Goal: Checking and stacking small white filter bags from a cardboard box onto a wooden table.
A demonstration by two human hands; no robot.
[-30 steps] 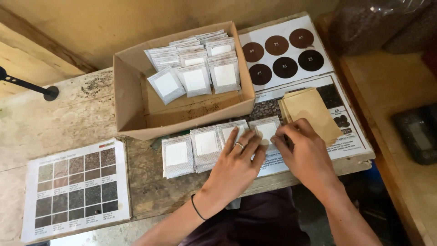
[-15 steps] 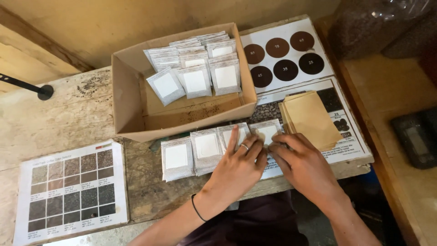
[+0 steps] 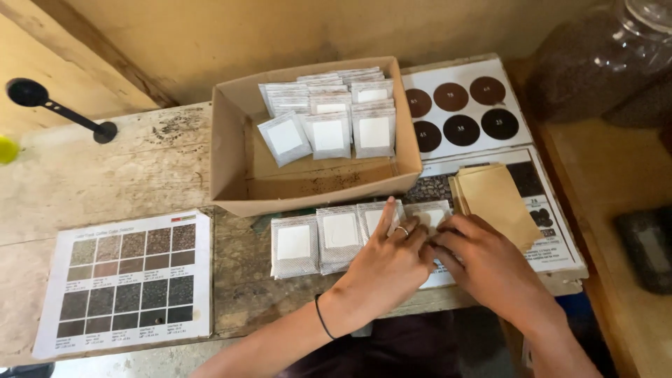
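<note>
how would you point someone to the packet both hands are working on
Start at the open cardboard box on the wooden table. Just in front of it lies a row of small white packets. The packet wanted is the rightmost one, beside the tan envelopes; it alone is partly covered by the left hand and right hand, while its neighbours lie untouched.

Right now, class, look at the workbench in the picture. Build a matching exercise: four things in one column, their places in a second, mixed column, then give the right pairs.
Things:
1. cardboard box
2. black scoop
3. stack of tan envelopes
4. grid chart of photo squares

Places:
A. near left of the bench
B. on the printed sheet, beyond the right hand
C. far left of the bench
D. middle of the bench, holding white sachets

Pairs: 1-D, 2-C, 3-B, 4-A
</note>
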